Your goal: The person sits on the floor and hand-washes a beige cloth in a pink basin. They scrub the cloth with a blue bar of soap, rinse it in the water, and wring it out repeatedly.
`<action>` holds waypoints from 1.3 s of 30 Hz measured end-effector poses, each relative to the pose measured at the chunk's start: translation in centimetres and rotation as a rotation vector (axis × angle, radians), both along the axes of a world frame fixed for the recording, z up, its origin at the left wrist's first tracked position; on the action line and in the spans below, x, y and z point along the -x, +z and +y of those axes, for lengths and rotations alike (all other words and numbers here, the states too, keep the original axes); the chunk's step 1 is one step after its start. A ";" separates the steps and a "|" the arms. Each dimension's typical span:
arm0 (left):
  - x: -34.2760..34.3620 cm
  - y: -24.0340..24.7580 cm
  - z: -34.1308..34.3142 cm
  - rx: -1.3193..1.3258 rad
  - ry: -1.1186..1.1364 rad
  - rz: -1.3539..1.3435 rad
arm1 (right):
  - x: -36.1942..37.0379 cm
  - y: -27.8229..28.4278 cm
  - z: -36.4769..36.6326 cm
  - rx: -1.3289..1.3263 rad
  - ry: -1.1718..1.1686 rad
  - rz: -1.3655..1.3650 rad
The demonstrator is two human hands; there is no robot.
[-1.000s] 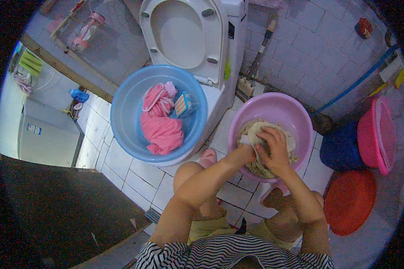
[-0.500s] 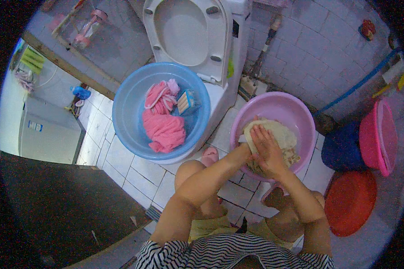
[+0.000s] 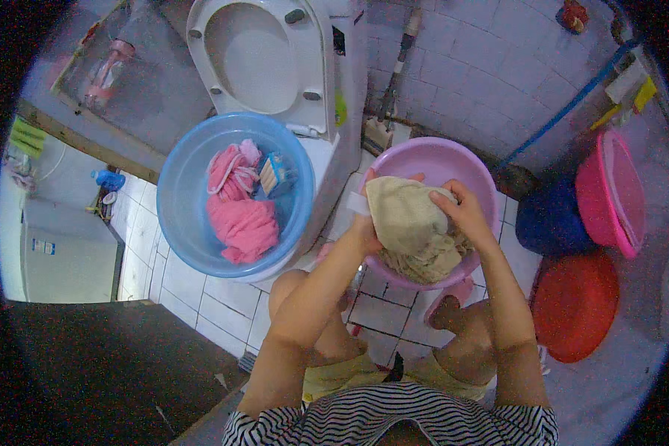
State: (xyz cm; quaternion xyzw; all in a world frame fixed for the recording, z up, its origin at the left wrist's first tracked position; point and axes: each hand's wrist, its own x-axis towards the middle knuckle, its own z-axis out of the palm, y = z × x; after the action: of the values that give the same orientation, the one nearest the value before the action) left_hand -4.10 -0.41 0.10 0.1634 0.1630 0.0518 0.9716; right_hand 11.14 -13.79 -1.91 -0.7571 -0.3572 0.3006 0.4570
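Observation:
A beige cloth [image 3: 409, 215] is lifted over the purple basin [image 3: 489, 186], its lower folds still bunched inside. My left hand [image 3: 368, 230] grips the cloth's left side, with some fingers hidden behind it and a few tips showing over the top edge. A white tag or strip [image 3: 357, 203] sticks out beside that wrist. On the cloth's right side, my right hand [image 3: 466, 213] has curled fingers closed on the fabric. Both forearms reach in from below.
To the left, a blue basin [image 3: 172, 223] holds a pink towel [image 3: 244, 227] and a packet of pale bars [image 3: 276, 177]. Behind it stands a toilet with its lid raised [image 3: 253, 59]. At right are a dark blue bucket [image 3: 550, 219], a pink basin [image 3: 609, 197] and a red basin [image 3: 576, 305].
My hands have moved apart from lying together on the cloth to gripping its two sides. The cloth has been raised and bunched up. The whole view has shifted slightly.

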 end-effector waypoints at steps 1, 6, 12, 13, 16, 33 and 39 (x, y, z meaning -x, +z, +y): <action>0.0 0.3 0.2 0.014 -0.004 -0.010 | 0.1 -0.1 0.0 -0.090 -0.015 0.001; -0.2 -1.5 1.5 0.050 -0.040 -0.063 | 0.1 -0.6 -0.2 -0.214 -0.168 0.264; -0.8 -2.0 0.7 -0.224 0.083 0.039 | 0.4 0.2 -0.2 -0.233 -0.204 0.275; -0.9 -2.1 0.6 -0.222 0.077 0.044 | 0.4 0.2 -0.2 -0.240 -0.202 0.274; -1.1 -2.7 0.6 -0.304 0.081 0.074 | 1.1 1.1 -0.1 -0.236 -0.206 0.275; -0.8 -4.0 0.1 -1.107 -0.057 0.172 | 1.0 2.0 0.1 -0.162 -0.033 0.313; -0.9 -2.1 0.8 -0.897 0.003 0.333 | 0.0 1.3 -0.5 0.043 0.254 -0.089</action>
State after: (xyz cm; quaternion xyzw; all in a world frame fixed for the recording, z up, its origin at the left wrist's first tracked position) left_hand -3.24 0.36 -2.04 0.5724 0.2783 0.0917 0.7658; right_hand 11.10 -14.24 -0.65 -0.7281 -0.4638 0.3297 0.3823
